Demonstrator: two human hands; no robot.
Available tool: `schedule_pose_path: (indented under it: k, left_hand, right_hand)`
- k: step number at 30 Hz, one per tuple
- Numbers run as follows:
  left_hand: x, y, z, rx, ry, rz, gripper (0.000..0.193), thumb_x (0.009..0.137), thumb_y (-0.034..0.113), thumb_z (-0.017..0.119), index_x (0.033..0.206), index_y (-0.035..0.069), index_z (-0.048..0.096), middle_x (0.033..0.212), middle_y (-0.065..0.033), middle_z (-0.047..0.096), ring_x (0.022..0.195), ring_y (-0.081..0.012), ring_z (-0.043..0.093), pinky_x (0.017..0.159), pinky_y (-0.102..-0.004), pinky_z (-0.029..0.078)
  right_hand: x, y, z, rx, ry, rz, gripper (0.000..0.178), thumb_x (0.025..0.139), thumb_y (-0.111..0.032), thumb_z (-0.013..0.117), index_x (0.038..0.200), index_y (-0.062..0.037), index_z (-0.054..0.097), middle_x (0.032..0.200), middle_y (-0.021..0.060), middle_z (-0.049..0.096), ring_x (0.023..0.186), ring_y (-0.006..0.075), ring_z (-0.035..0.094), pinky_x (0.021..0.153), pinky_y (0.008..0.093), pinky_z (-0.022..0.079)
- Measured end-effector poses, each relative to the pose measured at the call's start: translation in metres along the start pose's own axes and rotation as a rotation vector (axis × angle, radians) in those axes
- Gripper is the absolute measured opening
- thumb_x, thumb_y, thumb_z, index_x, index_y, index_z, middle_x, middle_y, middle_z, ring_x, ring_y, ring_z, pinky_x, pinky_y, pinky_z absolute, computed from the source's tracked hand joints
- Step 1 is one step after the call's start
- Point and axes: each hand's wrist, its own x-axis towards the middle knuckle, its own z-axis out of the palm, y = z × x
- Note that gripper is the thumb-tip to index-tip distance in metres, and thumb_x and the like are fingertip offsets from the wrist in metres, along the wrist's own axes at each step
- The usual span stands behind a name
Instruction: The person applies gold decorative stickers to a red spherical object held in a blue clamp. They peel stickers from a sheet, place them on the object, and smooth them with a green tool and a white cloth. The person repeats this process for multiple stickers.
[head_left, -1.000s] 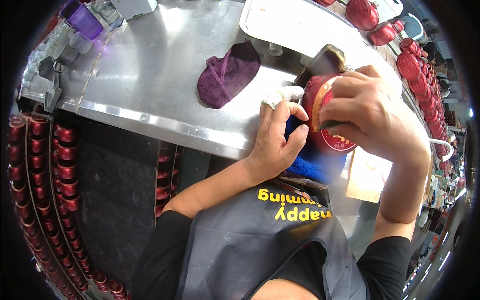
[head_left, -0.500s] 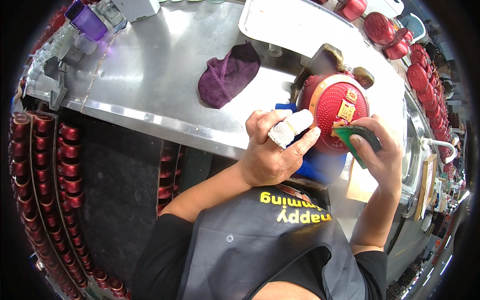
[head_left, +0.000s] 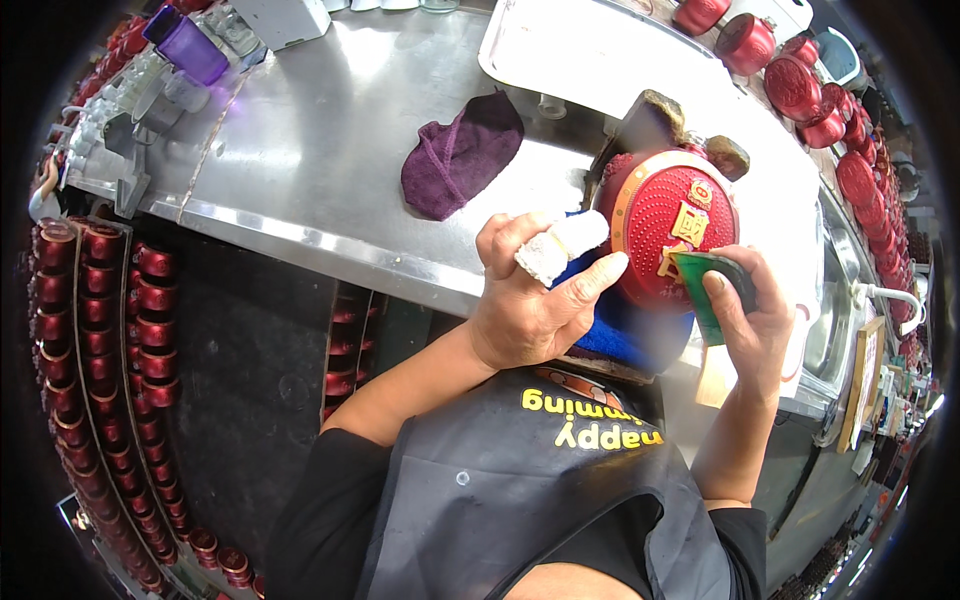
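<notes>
A round red jar (head_left: pixel 655 215) with a dotted, domed face, a gold band and raised gold characters lies tilted on blue cloth (head_left: pixel 625 335). My left hand (head_left: pixel 525 310) is at its left side, thumb tip against the edge and the other fingers bent. White fabric (head_left: pixel 565 245), apparently wrapped round a finger, shows on that hand; its fingertip is covered. Between thumb and fingers, my right hand (head_left: pixel 755 310) pinches a thin green pad (head_left: pixel 708 295) with a dark back. One corner of the pad meets the lower gold character.
A crumpled purple cloth (head_left: pixel 455 160) lies on the metal bench (head_left: pixel 300 130). Dark blocks (head_left: pixel 650 120) stand behind the jar, and beyond them a white tray (head_left: pixel 560 45). Red jars (head_left: pixel 795 85) line the right; racks of red cups (head_left: pixel 155 330) fill the lower left.
My left hand has shifted slightly left along the jar's edge. My right hand and the green pad have moved a little lower, uncovering more of the bottom character. The whole view has shifted slightly.
</notes>
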Motion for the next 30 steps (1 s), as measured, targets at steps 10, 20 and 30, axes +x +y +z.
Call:
schedule_pose_path:
  k: [10,20,30]
  left_hand:
    - [-0.003,-0.003,0.000,-0.023,-0.011,0.003,0.042,0.075,0.016,0.069,0.116,0.018,0.078,0.130,-0.0092,0.063,0.124,-0.0305,0.043,0.104,-0.0504,0.030]
    - [0.000,-0.002,0.002,-0.048,-0.003,-0.035,0.042,0.079,0.015,0.069,0.120,0.016,0.076,0.130,-0.0096,0.064,0.125,-0.0306,0.043,0.105,-0.0494,0.030]
    - [-0.001,0.004,-0.004,0.085,-0.092,0.046,0.043,0.086,0.025,0.067,0.127,0.012,0.074,0.137,-0.0030,0.065,0.127,-0.0276,0.041,0.106,-0.0506,0.027]
  right_hand:
    - [0.005,-0.036,0.014,-0.314,-0.056,-0.422,0.028,0.076,0.001,0.080,0.103,-0.0030,0.070,0.084,0.0098,0.065,0.074,0.0274,0.062,0.074,0.0390,0.048]
    - [0.007,-0.046,0.020,-0.371,-0.004,-0.343,0.026,0.079,-0.001,0.079,0.103,-0.0042,0.070,0.085,0.0089,0.065,0.077,0.0271,0.062,0.074,0.0387,0.047]
    - [-0.002,-0.031,0.013,-0.291,0.027,-0.164,0.020,0.086,-0.004,0.077,0.105,-0.0025,0.070,0.082,0.0097,0.063,0.072,0.0240,0.061,0.068,0.0327,0.047]
